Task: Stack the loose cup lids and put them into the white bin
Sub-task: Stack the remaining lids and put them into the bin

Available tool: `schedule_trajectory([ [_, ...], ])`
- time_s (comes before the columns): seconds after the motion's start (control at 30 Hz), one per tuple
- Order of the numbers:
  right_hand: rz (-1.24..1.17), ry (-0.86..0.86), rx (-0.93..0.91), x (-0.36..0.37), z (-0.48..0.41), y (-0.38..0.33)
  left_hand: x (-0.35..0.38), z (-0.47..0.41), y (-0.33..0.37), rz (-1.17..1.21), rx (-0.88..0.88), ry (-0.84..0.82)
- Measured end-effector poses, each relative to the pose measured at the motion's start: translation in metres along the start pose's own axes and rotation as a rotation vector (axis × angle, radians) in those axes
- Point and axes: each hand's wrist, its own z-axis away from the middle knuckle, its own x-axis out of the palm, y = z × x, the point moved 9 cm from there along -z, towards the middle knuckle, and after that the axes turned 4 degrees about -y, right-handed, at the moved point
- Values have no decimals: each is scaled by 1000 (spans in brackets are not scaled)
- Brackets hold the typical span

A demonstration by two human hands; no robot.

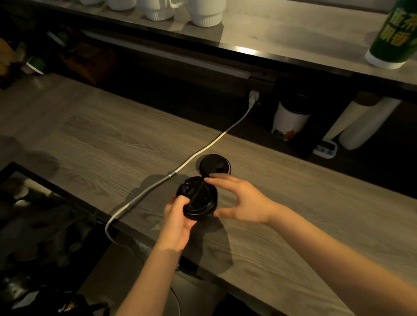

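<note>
While my left hand (177, 219) grips the black lid stack (199, 195) at its 7 o'clock edge, my right hand (245, 199) sits open, fingers spread, at its 3 o'clock. Loose lid (215, 167) lies flat on the counter (102, 140), 1 o'clock of the stack, just beside it. Right fingertips nearer. White bin not in view.

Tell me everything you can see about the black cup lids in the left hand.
The black cup lids look like glossy plastic: round, with a raised rim and moulded detail on top, and a thick side that suggests several nested together. They are tilted, above the wooden counter. The left hand grips the near edge, thumb on top. The right hand is spread open round the far side; whether it touches is unclear.
</note>
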Motion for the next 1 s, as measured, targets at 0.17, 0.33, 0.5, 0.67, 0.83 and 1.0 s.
schedule_trajectory([
  [0.17,114,30,169,17,-27,22,-46,-13,43,-10,160,238],
  [0.33,317,-218,192,73,-65,28,-58,-16,66,43,223,355],
  [0.5,514,-187,157,95,-77,36,-63,-18,56,14,202,386],
  [0.67,129,21,152,64,-68,44,-58,-21,47,27,184,370],
  [0.83,-341,334,160,3,-30,43,-37,-28,29,74,124,285],
  [1.0,-395,369,23,-29,-14,13,13,-20,8,26,57,20],
])
